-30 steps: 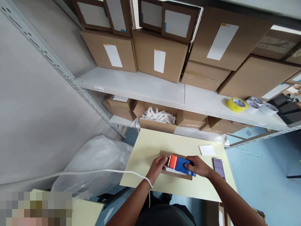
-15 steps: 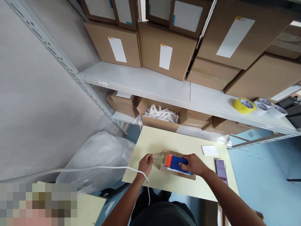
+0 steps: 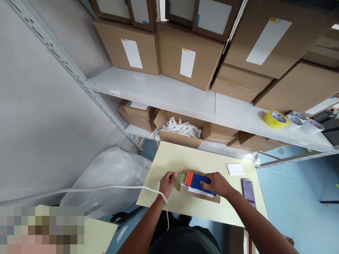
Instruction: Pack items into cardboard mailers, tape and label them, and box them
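Observation:
A flat brown cardboard box (image 3: 201,195) lies on the pale yellow table (image 3: 185,158). My right hand (image 3: 217,184) is closed round the blue handle of a blue and orange tape dispenser (image 3: 195,180) resting on top of the box. My left hand (image 3: 168,182) is at the box's left end, fingers pinched on the clear tape strip (image 3: 180,176) stretched out from the dispenser. A white cord (image 3: 106,189) runs to my left wrist.
A white card (image 3: 235,169) and a phone (image 3: 248,192) lie on the table's right side. Metal shelves behind hold labelled cardboard boxes (image 3: 185,60), an open box of white pieces (image 3: 181,129), and tape rolls (image 3: 275,119). A clear plastic bag (image 3: 111,176) sits at left.
My left hand has pulled away to the left from the dispenser, drawing out a strip of clear tape. The right hand has stayed on the dispenser; the view has shifted slightly.

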`<action>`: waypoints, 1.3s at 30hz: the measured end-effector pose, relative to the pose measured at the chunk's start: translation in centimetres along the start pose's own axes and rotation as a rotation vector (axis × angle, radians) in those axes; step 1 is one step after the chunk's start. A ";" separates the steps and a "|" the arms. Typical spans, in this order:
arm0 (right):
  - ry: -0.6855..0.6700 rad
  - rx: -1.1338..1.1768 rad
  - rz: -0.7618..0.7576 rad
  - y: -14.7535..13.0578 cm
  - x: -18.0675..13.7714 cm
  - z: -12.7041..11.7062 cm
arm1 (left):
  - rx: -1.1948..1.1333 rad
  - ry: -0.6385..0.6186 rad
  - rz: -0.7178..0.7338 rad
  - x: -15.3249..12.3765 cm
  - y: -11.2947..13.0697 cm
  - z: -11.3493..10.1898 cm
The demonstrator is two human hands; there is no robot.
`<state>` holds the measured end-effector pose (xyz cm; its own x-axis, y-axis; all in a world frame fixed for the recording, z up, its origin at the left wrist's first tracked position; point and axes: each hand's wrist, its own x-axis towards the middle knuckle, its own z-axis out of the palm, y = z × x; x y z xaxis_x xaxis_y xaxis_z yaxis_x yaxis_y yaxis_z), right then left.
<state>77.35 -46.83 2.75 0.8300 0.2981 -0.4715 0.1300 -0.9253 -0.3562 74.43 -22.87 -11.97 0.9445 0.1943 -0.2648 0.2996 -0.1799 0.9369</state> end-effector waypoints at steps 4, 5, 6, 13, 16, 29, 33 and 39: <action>0.011 -0.059 0.067 -0.6 0.2 0.1 | 0.004 -0.043 -0.006 0.1 -1.2 2.3; 0.015 -0.068 0.077 -0.7 0.2 0.1 | 0.009 -0.045 -0.005 0.2 -1.5 2.6; 0.016 -0.077 0.081 -0.9 0.3 0.1 | 0.016 -0.044 -0.005 0.4 -1.8 2.8; 0.024 -0.138 0.079 -1.1 0.7 0.6 | 0.089 -0.002 0.041 0.6 -2.5 0.4; 0.034 -0.133 0.058 -0.9 0.8 0.8 | 0.058 -0.155 0.146 -0.9 -1.5 0.4; 0.010 -0.081 0.144 -1.3 1.2 0.5 | 0.307 -0.490 0.308 -0.1 -0.2 -0.1; -0.008 -0.008 0.157 -1.1 1.2 0.2 | 0.532 -0.518 0.552 1.2 2.0 1.3; -0.038 0.065 0.079 -0.1 0.7 -1.1 | 0.684 -0.476 0.627 1.4 1.6 1.9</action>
<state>78.50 -46.78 3.34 0.8150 0.2347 -0.5297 0.0284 -0.9294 -0.3680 76.53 -24.74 -11.30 0.8676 -0.4966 0.0233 -0.3915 -0.6536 0.6477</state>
